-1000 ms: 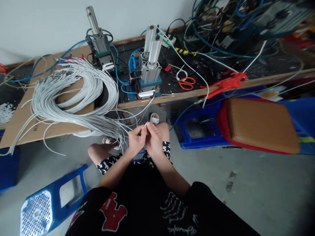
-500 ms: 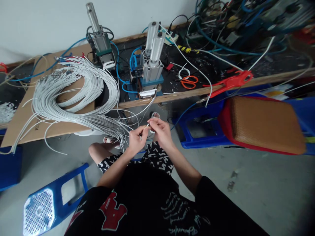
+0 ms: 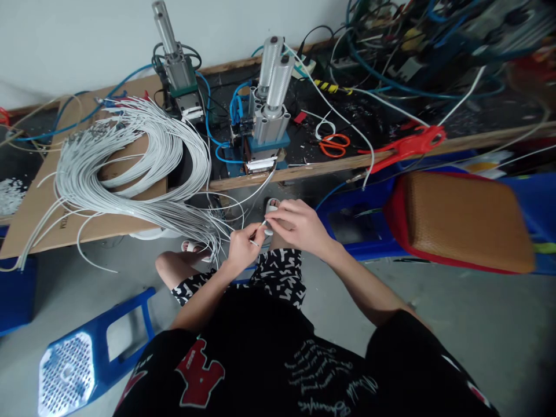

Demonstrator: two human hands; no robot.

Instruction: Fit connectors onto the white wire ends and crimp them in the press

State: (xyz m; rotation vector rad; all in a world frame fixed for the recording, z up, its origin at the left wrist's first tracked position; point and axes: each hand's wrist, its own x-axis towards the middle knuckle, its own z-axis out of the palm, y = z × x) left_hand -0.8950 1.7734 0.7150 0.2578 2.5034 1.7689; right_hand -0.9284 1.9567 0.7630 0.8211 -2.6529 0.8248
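My left hand (image 3: 241,250) pinches the end of a thin white wire (image 3: 260,227) above my knees. The fingertips of my right hand (image 3: 299,227) pinch the same wire end from the right. The wire runs left into a large bundle of white wires (image 3: 130,168) coiled over a cardboard sheet (image 3: 47,202). Just beyond my hands, at the bench edge, stands a blue pneumatic press (image 3: 266,124) with two silver cylinders.
A second press (image 3: 176,69) stands behind the wire bundle. Orange scissors (image 3: 332,145) and a red tool (image 3: 408,145) lie on the dark bench. A blue stool with a brown cushion (image 3: 460,217) is at right, another blue stool (image 3: 82,359) at lower left.
My right hand has slid right and outward along the wire end, arm stretching out. My left hand has stayed nearly still, holding the wire.
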